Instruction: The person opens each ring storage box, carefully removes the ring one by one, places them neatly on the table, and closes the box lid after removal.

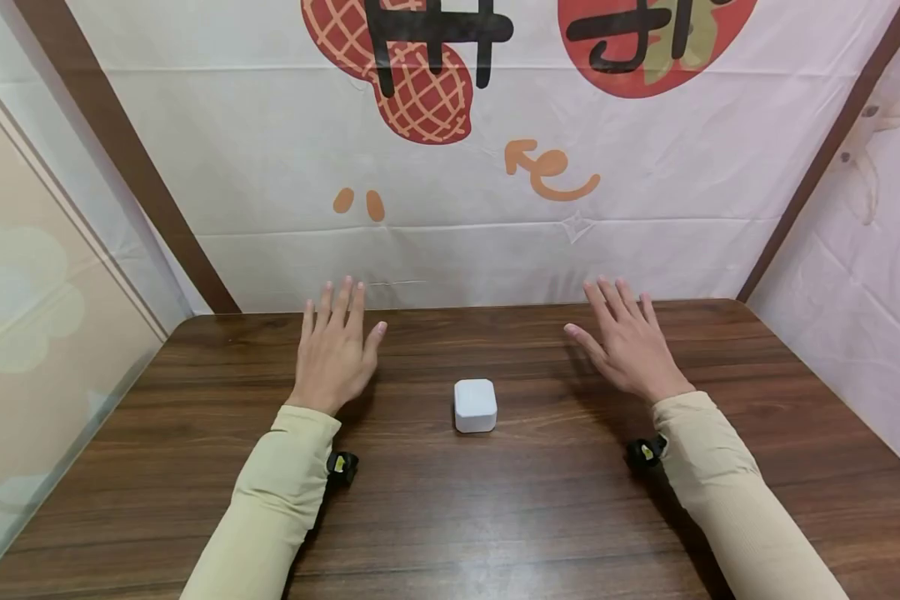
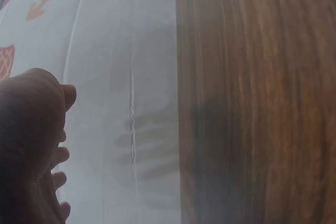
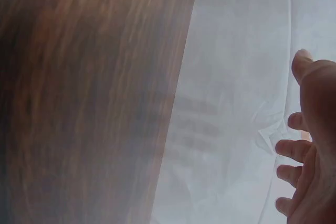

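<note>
"What did the head view show?"
"A white block [image 1: 476, 406] sat on the table [image 1: 480, 517], roughly midway between its left and right sides. The left hand [image 1: 333, 357] and right hand [image 1: 633, 346] were over the table's far part, one toward each side, fingers straight and spread, holding nothing."
"How would the block have handled?"
"Probably light, stiff and hard to break, perhaps slightly slippery. Its two side faces, toward the table's left and right, seemed the best hold."
"Which way did it point?"
"Nowhere clearly. Nearly square on top with trimmed corners, it had no plain long axis; one flat face was toward the table's near side."
"The left wrist view?"
"Thumb and fingertips, gripping nothing, against pale cloth [image 2: 115, 40] beyond the table's edge. No block showed."
"The right wrist view?"
"Likewise: parted fingers before the cloth beyond the table, block out of sight."
</note>
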Available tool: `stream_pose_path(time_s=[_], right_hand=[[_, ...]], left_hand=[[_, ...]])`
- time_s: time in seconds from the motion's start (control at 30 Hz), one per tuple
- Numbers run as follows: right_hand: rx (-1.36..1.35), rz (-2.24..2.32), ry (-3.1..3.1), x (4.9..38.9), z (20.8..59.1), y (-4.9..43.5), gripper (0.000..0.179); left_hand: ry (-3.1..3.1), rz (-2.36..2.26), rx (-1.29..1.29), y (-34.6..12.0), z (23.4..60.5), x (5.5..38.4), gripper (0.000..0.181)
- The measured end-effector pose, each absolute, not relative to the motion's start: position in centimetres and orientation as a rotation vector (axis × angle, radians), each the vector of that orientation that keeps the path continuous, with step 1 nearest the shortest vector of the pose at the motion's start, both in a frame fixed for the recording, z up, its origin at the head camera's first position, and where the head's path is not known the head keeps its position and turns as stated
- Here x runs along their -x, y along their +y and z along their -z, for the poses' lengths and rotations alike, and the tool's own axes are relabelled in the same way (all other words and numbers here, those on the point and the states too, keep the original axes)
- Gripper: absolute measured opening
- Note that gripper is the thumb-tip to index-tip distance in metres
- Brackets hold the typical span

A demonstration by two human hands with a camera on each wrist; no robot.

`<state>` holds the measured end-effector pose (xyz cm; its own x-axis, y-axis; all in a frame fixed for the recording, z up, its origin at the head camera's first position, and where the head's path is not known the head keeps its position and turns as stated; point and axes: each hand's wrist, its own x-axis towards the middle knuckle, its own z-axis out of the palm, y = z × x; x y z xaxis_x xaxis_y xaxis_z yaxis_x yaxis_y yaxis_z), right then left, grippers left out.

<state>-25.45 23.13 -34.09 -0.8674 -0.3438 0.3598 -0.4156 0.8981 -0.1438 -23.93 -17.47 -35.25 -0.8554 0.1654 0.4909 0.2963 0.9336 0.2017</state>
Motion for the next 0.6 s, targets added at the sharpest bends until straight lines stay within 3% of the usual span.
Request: stream_pose_path(time_s=[0.6], right_hand=[[-0.569,-0.817,-2.798,25.4,34.0,22.1,0.077]], left_hand=[[-2.763,0.92,0.478,-15.7,35.1,23.8,0.07]])
